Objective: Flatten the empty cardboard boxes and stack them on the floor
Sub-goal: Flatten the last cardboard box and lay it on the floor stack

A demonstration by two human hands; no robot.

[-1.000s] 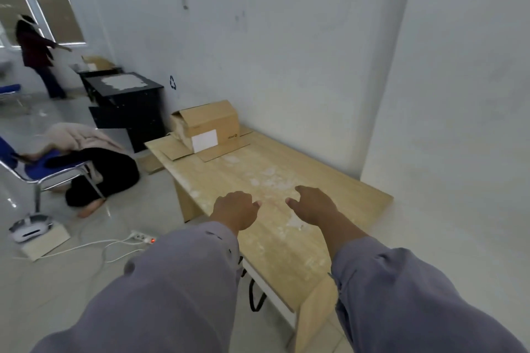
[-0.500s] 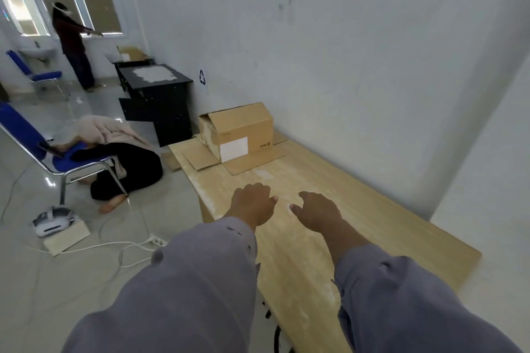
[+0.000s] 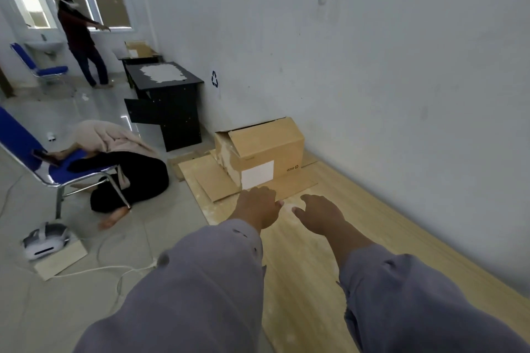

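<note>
A brown cardboard box [image 3: 266, 146] with a white label stands at the far end of the light wooden table [image 3: 329, 261], against the wall, its flaps spread flat around it. My left hand [image 3: 258, 206] reaches out over the table just short of the box's front flap, fingers loosely curled, holding nothing. My right hand [image 3: 321, 212] hovers beside it, also empty with fingers apart. Both arms wear grey sleeves. Another cardboard box [image 3: 139, 49] sits on a far black desk.
A black desk [image 3: 163, 94] stands beyond the table. Left on the floor are a blue chair [image 3: 37, 163], a person lying curled against it [image 3: 126, 175], a white headset [image 3: 46, 241] and a cable. Another person [image 3: 81, 37] stands by the window.
The view has moved toward the box, which now looks larger and nearer. Both hands have advanced along the table to just before its front flap.
</note>
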